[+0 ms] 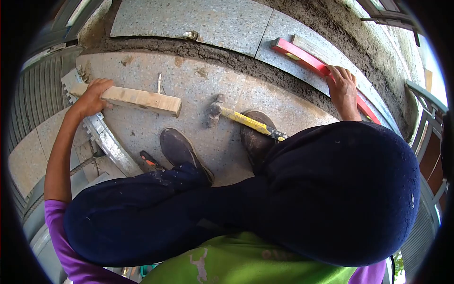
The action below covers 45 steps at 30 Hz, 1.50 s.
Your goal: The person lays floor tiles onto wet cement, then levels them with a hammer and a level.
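Observation:
My left hand (94,96) is wrapped round one end of a wooden block (144,100), which points across the speckled floor tile. On the right, the fingers of my right hand (344,90) are closed over a red spirit level (302,57) on the far row of tiles (198,21). Lying beside the level is a strip of wood (314,48). A hammer (248,122) with a yellow and black handle lies between the hands, its handle across my shoe. A thin light-coloured rod (159,83) shows just behind the block.
Dark wet mortar (227,59) fills the gap between the tile rows, and more lies beyond the far tiles. A shiny metal bar (109,142) runs along the left, near a tool with an orange and black handle (150,160). Metal railings (428,118) stand at the right.

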Tool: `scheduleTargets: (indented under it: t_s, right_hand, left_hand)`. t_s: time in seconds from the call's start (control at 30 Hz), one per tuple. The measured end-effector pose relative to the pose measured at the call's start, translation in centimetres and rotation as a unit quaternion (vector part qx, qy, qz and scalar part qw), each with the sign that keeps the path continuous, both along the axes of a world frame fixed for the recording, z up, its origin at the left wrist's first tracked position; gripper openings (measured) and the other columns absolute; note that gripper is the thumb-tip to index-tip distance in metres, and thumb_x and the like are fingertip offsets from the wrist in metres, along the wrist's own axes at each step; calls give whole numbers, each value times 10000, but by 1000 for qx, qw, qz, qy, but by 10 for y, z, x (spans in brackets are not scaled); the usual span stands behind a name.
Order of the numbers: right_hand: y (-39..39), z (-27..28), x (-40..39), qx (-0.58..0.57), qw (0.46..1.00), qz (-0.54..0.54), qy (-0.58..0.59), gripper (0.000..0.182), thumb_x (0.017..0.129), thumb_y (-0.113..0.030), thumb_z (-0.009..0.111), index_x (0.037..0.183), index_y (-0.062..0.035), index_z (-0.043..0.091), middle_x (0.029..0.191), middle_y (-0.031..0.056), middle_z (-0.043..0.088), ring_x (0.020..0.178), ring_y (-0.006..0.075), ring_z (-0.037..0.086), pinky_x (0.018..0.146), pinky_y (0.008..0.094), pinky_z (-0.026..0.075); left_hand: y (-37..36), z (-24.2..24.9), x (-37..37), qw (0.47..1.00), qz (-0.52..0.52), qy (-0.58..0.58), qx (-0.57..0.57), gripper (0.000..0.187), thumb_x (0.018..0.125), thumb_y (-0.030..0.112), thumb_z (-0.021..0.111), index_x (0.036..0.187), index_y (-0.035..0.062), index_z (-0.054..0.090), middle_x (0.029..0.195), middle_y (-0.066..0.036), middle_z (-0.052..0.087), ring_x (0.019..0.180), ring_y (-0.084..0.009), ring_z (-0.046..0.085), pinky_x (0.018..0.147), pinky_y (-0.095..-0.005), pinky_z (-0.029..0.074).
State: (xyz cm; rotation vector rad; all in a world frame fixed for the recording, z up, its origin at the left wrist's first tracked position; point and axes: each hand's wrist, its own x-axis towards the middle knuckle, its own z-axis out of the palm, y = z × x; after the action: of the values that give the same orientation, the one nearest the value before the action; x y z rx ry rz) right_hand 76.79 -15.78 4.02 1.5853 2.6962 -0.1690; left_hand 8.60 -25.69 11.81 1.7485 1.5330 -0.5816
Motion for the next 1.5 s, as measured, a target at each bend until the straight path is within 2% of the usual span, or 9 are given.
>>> scheduleTargets:
  t_s: [0.27, 0.37, 0.67, 0.97, 1.07, 1.2, 1.27, 1.37, 1.5]
  right_hand:
    - [-3, 3, -30, -3, 999, 30, 43, 364, 880, -152, 691, 1236, -94, 644, 1156, 76, 665, 1120, 277, 591, 981, 418, 420]
    - [-2, 2, -29, -4, 998, 33, 54, 357, 882, -155, 692, 1231, -90, 648, 1162, 81, 664, 1115, 280, 593, 980, 418, 420]
    - [0, 6, -44, 4, 995, 57, 81, 343, 884, -173, 691, 1211, -78, 655, 1137, 103, 668, 1090, 301, 610, 974, 428, 438]
    - [-4, 5, -17, -22, 1000, -2, 17, 427, 867, -203, 712, 1253, -48, 616, 1191, 144, 657, 1159, 333, 585, 1005, 447, 427]
    - [-8, 1, 7, -46, 999, -21, -16, 397, 868, -187, 707, 1224, -39, 614, 1177, 156, 654, 1143, 344, 589, 990, 447, 440]
    - [-6, -16, 38, -97, 994, -53, 18, 374, 866, -158, 705, 1201, -25, 607, 1149, 175, 648, 1104, 372, 595, 941, 447, 475]
    - [-9, -13, 40, -70, 996, -43, 36, 366, 872, -147, 704, 1197, -12, 602, 1112, 181, 650, 1075, 384, 601, 903, 451, 494]
    - [-10, 22, 21, -55, 994, -73, 62, 351, 889, -155, 706, 1190, -2, 608, 1079, 187, 659, 1027, 385, 626, 873, 449, 507]
    - [5, 77, -2, -6, 988, -119, 102, 314, 927, -161, 695, 1183, 6, 625, 1045, 196, 667, 941, 380, 665, 822, 444, 525]
  left_hand:
    - [-7, -3, -7, 1000, 6, -6, 17, 442, 611, 5, 784, 1003, 42, 582, 1027, -103, 567, 1098, -339, 489, 1029, -436, 360]
    - [-5, -3, -6, 1000, 8, 13, 2, 529, 627, 27, 821, 1114, 65, 618, 1078, -105, 597, 1155, -334, 496, 1054, -432, 354]
    - [-9, -10, -20, 1000, 7, 29, -5, 540, 623, 47, 845, 1114, 72, 621, 1144, -112, 602, 1195, -340, 488, 1073, -439, 359]
    - [-4, -2, -15, 1000, -11, -8, 18, 522, 635, 85, 853, 1103, 85, 621, 1125, -117, 601, 1187, -355, 495, 1050, -450, 368]
    - [7, 3, -8, 998, 0, -48, 43, 516, 643, 102, 857, 1097, 77, 611, 1113, -119, 596, 1188, -349, 502, 1044, -457, 372]
    - [36, 16, 3, 994, 47, -26, 97, 652, 693, 70, 822, 1292, 55, 565, 1316, -157, 561, 1308, -360, 449, 1141, -464, 334]
    - [64, 30, 15, 992, 52, -5, 112, 687, 716, 60, 807, 1351, 71, 545, 1380, -162, 539, 1348, -360, 430, 1168, -462, 319]
    - [101, 29, 21, 979, 2, 34, 201, 642, 792, 64, 756, 1390, 93, 526, 1416, -163, 514, 1364, -371, 420, 1160, -477, 322]
    - [148, -6, 33, 950, -69, 21, 304, 642, 793, 96, 760, 1391, 102, 526, 1412, -155, 519, 1357, -374, 421, 1143, -477, 313]
